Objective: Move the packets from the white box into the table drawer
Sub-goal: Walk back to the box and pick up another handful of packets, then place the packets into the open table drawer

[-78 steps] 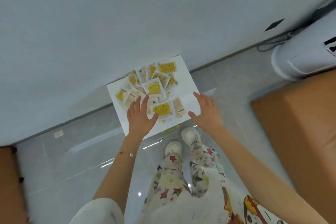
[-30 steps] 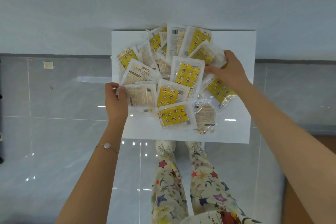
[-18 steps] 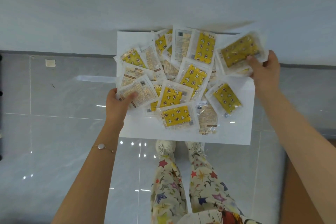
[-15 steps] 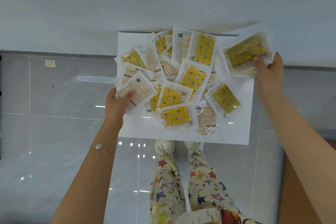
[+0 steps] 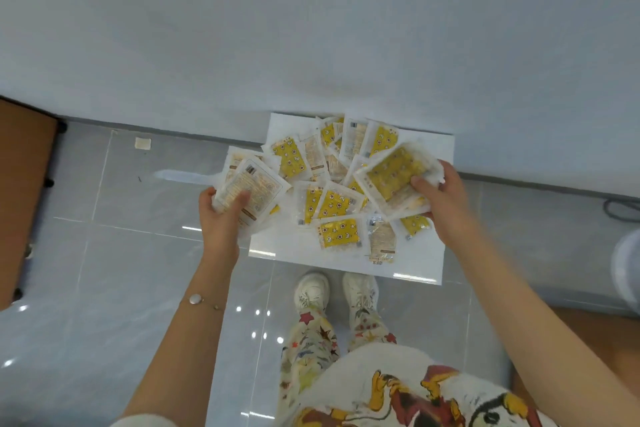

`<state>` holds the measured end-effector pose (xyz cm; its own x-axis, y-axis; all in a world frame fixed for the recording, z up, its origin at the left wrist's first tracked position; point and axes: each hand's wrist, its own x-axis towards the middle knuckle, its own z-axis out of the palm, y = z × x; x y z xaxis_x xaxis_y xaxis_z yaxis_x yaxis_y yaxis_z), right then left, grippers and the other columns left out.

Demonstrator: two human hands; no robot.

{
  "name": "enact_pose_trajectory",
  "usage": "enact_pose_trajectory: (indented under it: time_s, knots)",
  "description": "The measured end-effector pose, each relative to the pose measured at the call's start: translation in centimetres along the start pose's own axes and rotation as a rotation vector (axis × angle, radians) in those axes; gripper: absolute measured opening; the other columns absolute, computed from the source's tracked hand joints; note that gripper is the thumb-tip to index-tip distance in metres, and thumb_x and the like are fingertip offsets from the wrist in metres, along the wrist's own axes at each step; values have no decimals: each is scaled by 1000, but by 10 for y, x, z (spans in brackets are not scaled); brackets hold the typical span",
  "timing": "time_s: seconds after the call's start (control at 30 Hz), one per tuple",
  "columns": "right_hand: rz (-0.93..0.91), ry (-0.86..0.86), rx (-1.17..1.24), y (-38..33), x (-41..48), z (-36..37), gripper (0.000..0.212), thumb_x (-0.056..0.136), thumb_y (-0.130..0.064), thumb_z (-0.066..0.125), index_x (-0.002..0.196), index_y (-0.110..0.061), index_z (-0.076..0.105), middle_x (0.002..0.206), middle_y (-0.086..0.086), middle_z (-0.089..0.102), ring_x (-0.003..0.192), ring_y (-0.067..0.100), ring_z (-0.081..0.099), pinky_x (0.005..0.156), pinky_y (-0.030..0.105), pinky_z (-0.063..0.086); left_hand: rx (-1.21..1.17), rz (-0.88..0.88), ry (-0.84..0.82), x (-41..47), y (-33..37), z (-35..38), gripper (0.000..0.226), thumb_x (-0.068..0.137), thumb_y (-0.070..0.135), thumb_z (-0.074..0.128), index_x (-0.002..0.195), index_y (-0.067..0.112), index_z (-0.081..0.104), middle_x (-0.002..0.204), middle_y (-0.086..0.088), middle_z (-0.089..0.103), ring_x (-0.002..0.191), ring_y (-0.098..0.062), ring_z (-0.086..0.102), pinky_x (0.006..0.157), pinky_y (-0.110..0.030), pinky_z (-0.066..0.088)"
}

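Observation:
A flat white box [image 5: 429, 253] lies on the grey tiled floor against the wall, and several yellow and clear packets [image 5: 337, 234] are heaped on it. My left hand [image 5: 221, 215] grips a small stack of beige-faced packets [image 5: 251, 189], lifted off the box's left edge. My right hand [image 5: 441, 199] grips another stack of yellow packets [image 5: 394, 177] above the pile's right side. No table drawer shows in this view.
A brown piece of furniture [image 5: 24, 191] with dark feet stands at the left edge, and another brown surface [image 5: 588, 326] sits at the lower right. My white shoes [image 5: 334, 291] stand just in front of the box. A dark cable [image 5: 621, 208] lies on the floor at the right.
The view has shifted, so the box sits further right. My left hand has lifted its packets off the box's left edge. My right hand still holds its stack, now lower over the pile.

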<state>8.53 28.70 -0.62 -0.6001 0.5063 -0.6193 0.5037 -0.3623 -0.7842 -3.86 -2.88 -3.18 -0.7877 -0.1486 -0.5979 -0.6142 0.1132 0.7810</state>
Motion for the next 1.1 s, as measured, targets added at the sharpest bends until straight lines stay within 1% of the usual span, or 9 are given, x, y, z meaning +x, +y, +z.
enact_pose_trajectory:
  time_s: [0.17,0.27,0.37,0.5,0.63,0.77,0.87,0.97,1.1]
  knots:
    - [-92,-144,-109,-60,-75,29,35,90,-10,62,120,-23,51,111,7,65,90,19,70,61,30,57,-50,62,1,-78,52,-35,41,80,20,77,109,29,51,102,1,65,86,-15,68,62,-27,55]
    - [-133,-208,-117,-85,-118,44,36,89,-10,64,122,-21,51,106,3,66,83,11,71,57,23,55,-93,65,30,-123,70,-67,39,80,22,77,108,31,52,105,0,66,87,-14,69,62,-26,55]
    - [-141,-271,-134,-102,-154,65,45,89,-11,65,130,-18,48,114,7,65,96,20,68,64,29,58,-152,53,81,-160,81,-106,48,80,22,77,119,21,49,109,-2,67,87,-13,70,62,-28,55]
    - [-183,-365,-245,-112,-195,107,46,89,-13,66,130,-20,48,115,4,64,101,24,67,75,38,58,-201,103,149,-193,97,-158,49,79,22,78,119,20,49,108,-1,67,83,-11,71,60,-25,55]
    - [-252,-525,-332,-114,-236,171,34,89,-12,65,110,-35,53,105,-2,66,96,19,67,73,37,59,-284,127,218,-208,107,-218,44,80,21,78,113,22,50,106,1,67,84,-14,72,58,-25,56]
    - [-270,-664,-407,-106,-272,249,30,89,-10,64,111,-27,52,98,-4,64,79,6,68,52,22,53,-356,143,296,-214,98,-296,48,81,17,77,120,15,49,111,-4,66,93,-19,69,65,-29,57]
    - [-243,-727,-448,-92,-297,308,30,89,-9,64,113,-23,52,101,0,64,83,12,68,55,26,55,-394,140,350,-217,82,-359,39,81,16,76,110,20,52,112,-5,66,95,-20,69,70,-32,57]
    - [-235,-801,-480,-76,-327,365,29,89,-9,64,109,-27,53,100,-2,66,82,11,70,55,25,55,-416,143,428,-225,67,-423,34,80,18,77,102,27,53,108,0,67,92,-16,69,60,-23,55]
    - [-266,-897,-523,-63,-363,435,32,88,-9,65,106,-33,53,101,-3,67,82,11,71,57,27,57,-431,121,510,-231,53,-500,32,80,18,77,100,25,52,106,-2,67,89,-19,70,58,-25,55]
